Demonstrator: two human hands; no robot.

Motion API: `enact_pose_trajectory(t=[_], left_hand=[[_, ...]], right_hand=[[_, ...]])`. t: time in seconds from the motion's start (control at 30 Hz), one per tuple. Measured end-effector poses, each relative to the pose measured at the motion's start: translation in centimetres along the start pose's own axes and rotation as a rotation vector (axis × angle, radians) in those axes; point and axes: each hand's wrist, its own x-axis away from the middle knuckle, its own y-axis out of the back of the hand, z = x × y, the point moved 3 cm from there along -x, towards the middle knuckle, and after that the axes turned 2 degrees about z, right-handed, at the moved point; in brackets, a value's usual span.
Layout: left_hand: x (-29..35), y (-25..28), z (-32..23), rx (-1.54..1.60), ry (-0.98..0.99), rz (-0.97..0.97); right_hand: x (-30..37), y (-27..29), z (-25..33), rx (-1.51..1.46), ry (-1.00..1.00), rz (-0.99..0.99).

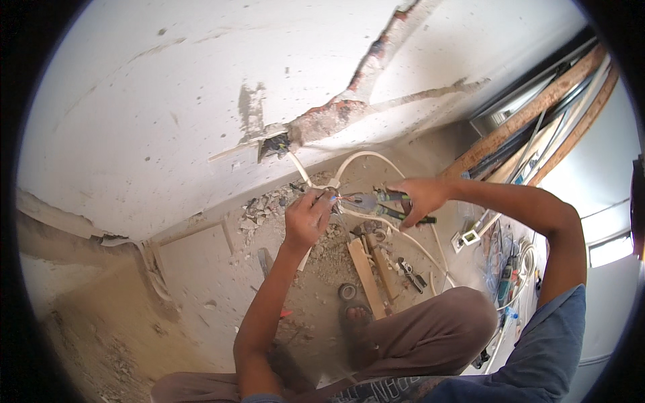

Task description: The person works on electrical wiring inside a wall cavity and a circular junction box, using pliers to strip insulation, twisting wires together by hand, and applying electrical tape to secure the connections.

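Observation:
My left hand [309, 218] pinches the stripped end of a white cable, where thin coloured wires [334, 198] stick out past the fingertips. In my right hand [423, 200] is a pair of pliers [364, 201] with black and green handles, spread apart. Its jaws point left and meet the wire ends or lie very close to them; I cannot tell which. A white cable [366, 154] arches behind the hands. Another white cable [300, 169] drops from a dark box opening [274, 145] low in the wall toward my left hand, which partly hides the wires.
A rough chased channel [329, 119] runs up the white wall. Rubble [265, 207] lies along its foot. Wooden strips [366, 275], a tape roll [347, 291] and a metal tool [411, 274] are on the dusty floor. Long timber poles [531, 111] and coiled cable [527, 262] are at right.

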Motion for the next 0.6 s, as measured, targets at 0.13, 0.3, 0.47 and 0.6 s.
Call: enact_pose_trajectory(t=[0.13, 0.3, 0.47, 0.6], left_hand=[[0.4, -1.4, -0.3, -0.095, 0.112, -0.055], [-1.7, -1.5, -2.3, -0.270, 0.194, -0.072], [-1.5, -3.1, 0.0, -0.057, 0.171, -0.032], [-1.9, -3.2, 0.2, 0.008, 0.173, 0.053]], right_hand=[[-0.2, -0.4, -3.7, 0.635, 0.200, -0.466], [1.0, -1.3, -3.7, 1.172, 0.138, -0.809], [0.2, -2.0, -5.8, 1.098, 0.165, -0.910], [-1.3, -3.1, -9.4, 0.495, 0.236, -0.731]])
